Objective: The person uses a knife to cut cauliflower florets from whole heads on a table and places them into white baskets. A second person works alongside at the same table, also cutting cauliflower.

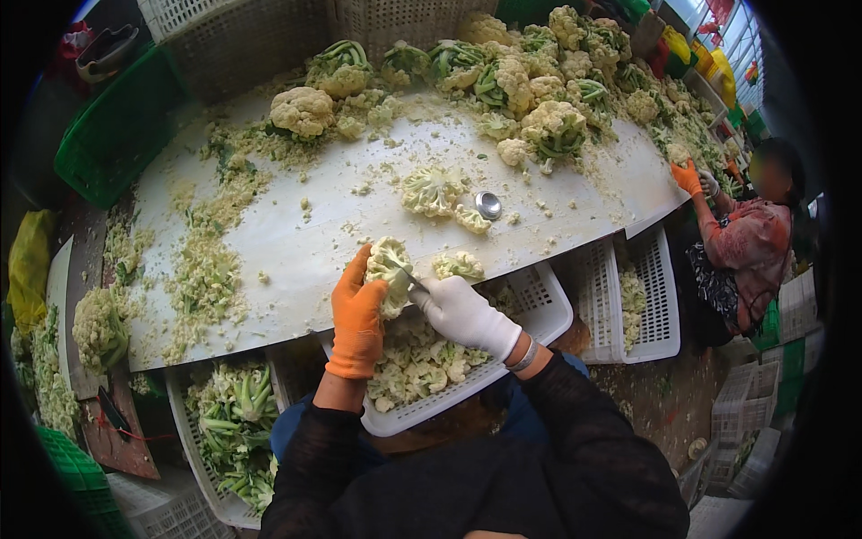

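My left hand, in an orange glove, holds a cauliflower piece just above the table's front edge. In a white glove, my right hand grips a small knife, its blade against the piece's stem side. A loose floret lies on the white table beside the right hand. Farther back are a larger cut cauliflower piece, a smaller floret and a round metal lid-like object. Below my hands, a white plastic basket holds cut florets.
Whole cauliflowers heap along the back of the white table; crumbs cover its left part. A basket of leaves and stems stands lower left, a green crate upper left. A co-worker handles cauliflower at the right, near more baskets.
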The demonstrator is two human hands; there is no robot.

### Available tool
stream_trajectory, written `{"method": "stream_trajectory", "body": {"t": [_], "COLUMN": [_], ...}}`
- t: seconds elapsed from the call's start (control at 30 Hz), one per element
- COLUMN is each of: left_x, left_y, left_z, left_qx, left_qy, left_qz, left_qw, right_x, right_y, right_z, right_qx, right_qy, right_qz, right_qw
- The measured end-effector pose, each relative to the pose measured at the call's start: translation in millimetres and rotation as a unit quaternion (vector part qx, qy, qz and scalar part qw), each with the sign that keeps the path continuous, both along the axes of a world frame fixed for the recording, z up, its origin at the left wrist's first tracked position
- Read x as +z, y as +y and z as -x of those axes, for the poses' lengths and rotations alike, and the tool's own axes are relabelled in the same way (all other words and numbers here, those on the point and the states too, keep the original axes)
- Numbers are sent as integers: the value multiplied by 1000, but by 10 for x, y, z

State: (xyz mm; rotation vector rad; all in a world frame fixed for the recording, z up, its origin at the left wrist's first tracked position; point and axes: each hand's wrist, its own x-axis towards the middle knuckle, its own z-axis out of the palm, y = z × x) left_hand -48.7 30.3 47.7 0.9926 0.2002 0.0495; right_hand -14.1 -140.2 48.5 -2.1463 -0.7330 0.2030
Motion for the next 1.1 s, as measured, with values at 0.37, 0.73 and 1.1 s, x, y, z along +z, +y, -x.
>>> {"method": "stream_trajectory", "body": {"t": [0.37, 0.73, 1.1], "left_x": [-33, -115, 37], "left_y": [23, -23, 91], "left_z": [52, 94, 123], "left_qx": [13, -12, -110], "left_qy": [30, -14, -38], "left_qz": [61, 5, 121], "left_qw": [998, 1000, 986], "right_x": [150, -57, 306], "right_y": [-183, -19, -189], "right_z": [158, 197, 70], "right_qx": [-41, 61, -8], "right_qy": [211, -44, 398], "right_qz": [-72, -15, -72], "right_qw": [974, 997, 915]}}
